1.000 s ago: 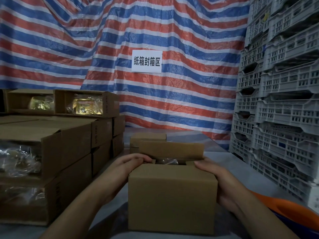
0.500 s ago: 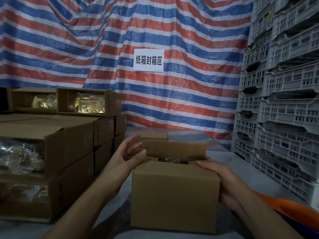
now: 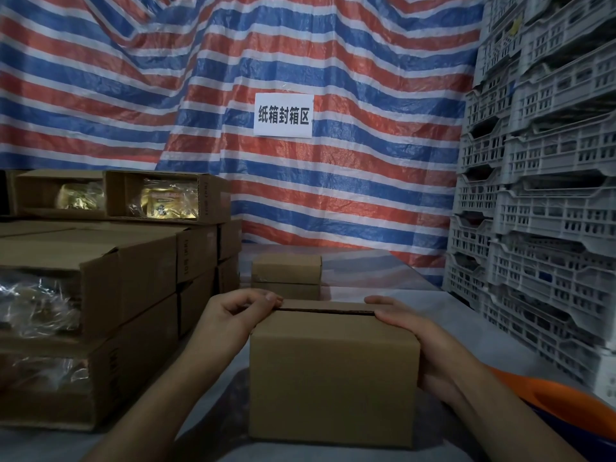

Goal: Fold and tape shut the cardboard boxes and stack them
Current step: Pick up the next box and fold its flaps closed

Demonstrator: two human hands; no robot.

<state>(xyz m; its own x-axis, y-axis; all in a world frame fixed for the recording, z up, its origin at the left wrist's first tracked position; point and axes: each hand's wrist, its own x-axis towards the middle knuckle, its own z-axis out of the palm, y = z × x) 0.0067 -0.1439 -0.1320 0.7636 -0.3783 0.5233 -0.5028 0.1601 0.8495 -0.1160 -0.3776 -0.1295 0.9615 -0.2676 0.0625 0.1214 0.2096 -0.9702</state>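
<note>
- Head view showed a small cardboard box point(image 3: 333, 378) standing on the table point(image 3: 433, 301) between the two hands, its top flaps folded down with a dark seam along the near top edge.
- The left hand point(image 3: 233, 315) had its fingers curled over the box's top left corner, pinching the flap edge.
- The right hand point(image 3: 413, 331) cupped the box's right side, thumb laid on top and fingers wrapped around the far right edge.
- Just beyond the hands sat two closed boxes point(image 3: 286, 276), one on the other.
- Left of the left hand stood stacked open cartons point(image 3: 100, 295) holding plastic-wrapped goods.
- Right of the right hand rose grey plastic crates point(image 3: 540, 228).
</note>
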